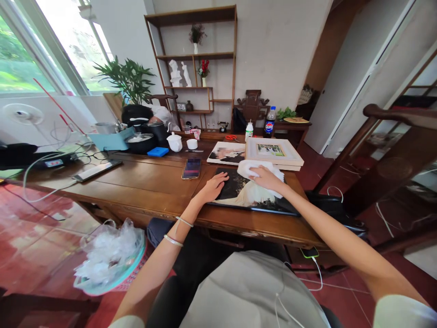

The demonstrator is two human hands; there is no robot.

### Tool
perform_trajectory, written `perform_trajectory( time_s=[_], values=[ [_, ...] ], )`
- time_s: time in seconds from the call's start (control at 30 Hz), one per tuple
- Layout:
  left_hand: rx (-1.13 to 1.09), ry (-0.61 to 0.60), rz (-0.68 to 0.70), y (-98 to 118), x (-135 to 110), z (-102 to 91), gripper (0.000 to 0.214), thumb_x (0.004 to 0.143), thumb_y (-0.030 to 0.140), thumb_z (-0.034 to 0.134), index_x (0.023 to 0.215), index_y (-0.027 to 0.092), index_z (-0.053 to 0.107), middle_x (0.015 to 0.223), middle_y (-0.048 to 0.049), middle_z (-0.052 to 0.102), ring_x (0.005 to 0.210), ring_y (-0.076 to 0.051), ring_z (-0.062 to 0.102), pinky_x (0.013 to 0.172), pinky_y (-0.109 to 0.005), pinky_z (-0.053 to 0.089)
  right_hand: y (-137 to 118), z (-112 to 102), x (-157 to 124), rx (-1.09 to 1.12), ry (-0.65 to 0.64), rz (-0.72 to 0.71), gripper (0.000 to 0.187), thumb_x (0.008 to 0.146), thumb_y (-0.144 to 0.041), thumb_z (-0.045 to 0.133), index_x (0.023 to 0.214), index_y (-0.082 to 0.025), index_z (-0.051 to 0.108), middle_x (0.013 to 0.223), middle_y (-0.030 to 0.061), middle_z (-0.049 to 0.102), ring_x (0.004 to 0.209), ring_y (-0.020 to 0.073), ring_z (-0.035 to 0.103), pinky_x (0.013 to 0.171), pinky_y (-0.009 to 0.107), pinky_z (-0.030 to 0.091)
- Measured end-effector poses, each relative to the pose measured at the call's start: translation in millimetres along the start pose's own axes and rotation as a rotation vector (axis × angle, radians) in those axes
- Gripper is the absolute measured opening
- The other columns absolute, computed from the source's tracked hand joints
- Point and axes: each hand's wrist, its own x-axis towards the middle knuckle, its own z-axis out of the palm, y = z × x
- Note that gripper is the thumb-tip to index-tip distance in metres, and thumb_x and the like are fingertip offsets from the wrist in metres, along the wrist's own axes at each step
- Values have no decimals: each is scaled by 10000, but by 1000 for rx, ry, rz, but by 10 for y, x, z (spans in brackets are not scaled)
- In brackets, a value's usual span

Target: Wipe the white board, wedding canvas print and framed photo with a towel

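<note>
A dark photo panel (232,184) with a white gown in its picture lies flat at the table's front edge. My left hand (214,186) rests on its left side, fingers stretched out and holding nothing. In my right hand (264,177) is a white cloth (249,169), bunched up and pressed on the panel's upper right part. Part of the picture is hidden under the cloth and my right forearm. Just behind lie another photo panel (221,152) and a white picture frame (293,159) with a small photo in it.
A phone (191,168) lies left of the panel. Farther back stand a white lidded cup (175,142), a blue box (158,151), a white bottle (249,131) and a cola bottle (269,122). Red scissors (231,137) lie behind. A basket (128,278) lined with plastic bags sits on the floor.
</note>
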Motion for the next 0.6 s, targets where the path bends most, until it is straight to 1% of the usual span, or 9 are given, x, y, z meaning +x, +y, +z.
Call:
perform_trajectory(
  time_s=[0.1, 0.17, 0.27, 0.33, 0.4, 0.47, 0.5, 0.53, 0.6],
  values=[
    [0, 5, -10, -23, -2, 18, 373, 882, 175, 356, 1190, 160, 565, 1359, -88, 488, 1315, -199, 376, 1095, -429, 299, 140, -69, -320, -62, 21, 75, 377, 834, -205, 433, 1177, -151, 579, 1087, 134, 607, 1023, 280, 518, 885, 372, 390],
    [2, 12, -11, -33, -4, 28, 373, 884, 180, 352, 1191, 166, 564, 1360, -84, 488, 1318, -197, 372, 1092, -432, 304, 90, -103, -497, -122, 15, 84, 421, 783, -139, 445, 1181, -153, 580, 1021, 136, 608, 992, 271, 514, 868, 366, 398],
    [7, 18, 2, -33, -6, 30, 371, 888, 188, 350, 1188, 167, 566, 1357, -83, 491, 1315, -192, 377, 1092, -423, 310, -223, -125, -740, -210, 13, 17, 432, 700, -78, 468, 1090, -149, 638, 956, 144, 613, 969, 280, 496, 868, 390, 391],
    [12, 19, 10, -28, -7, 25, 369, 888, 190, 351, 1185, 163, 569, 1355, -83, 494, 1311, -191, 383, 1094, -416, 310, -519, -114, -898, -215, 30, -50, 419, 669, -66, 482, 1033, -161, 665, 1050, 149, 608, 1020, 292, 469, 914, 425, 358],
    [20, 17, 18, -23, -6, 17, 366, 886, 189, 355, 1180, 163, 572, 1350, -80, 500, 1307, -193, 388, 1097, -413, 308, -793, -86, -1030, -164, -3, -142, 416, 643, -68, 505, 1005, -184, 674, 1219, 126, 557, 1114, 302, 422, 976, 457, 301],
    [31, 14, 19, -18, -5, 10, 365, 885, 186, 357, 1178, 168, 573, 1346, -75, 505, 1307, -193, 389, 1098, -416, 309, -973, -53, -1095, -105, -54, -217, 422, 630, -74, 520, 1001, -208, 671, 1329, 93, 489, 1182, 302, 383, 1021, 479, 242],
    [36, 12, 17, -15, -5, 7, 365, 885, 184, 357, 1179, 170, 572, 1345, -74, 506, 1308, -193, 389, 1096, -418, 312, -1015, -37, -1092, -84, -72, -242, 425, 631, -80, 524, 1008, -215, 666, 1342, 87, 478, 1197, 297, 376, 1030, 481, 228],
    [40, 8, 13, -12, -4, 5, 365, 885, 182, 356, 1180, 171, 572, 1347, -75, 504, 1308, -194, 388, 1094, -420, 316, -1023, -25, -1063, -70, -80, -258, 425, 636, -85, 526, 1017, -217, 661, 1320, 90, 497, 1198, 291, 382, 1030, 475, 232],
    [46, -1, 7, -1, -4, 0, 370, 885, 178, 353, 1187, 169, 568, 1353, -79, 497, 1308, -196, 388, 1094, -424, 314, -949, -9, -933, -69, -69, -259, 419, 656, -103, 527, 1042, -210, 651, 1195, 107, 571, 1165, 279, 414, 995, 443, 289]
  ],
)
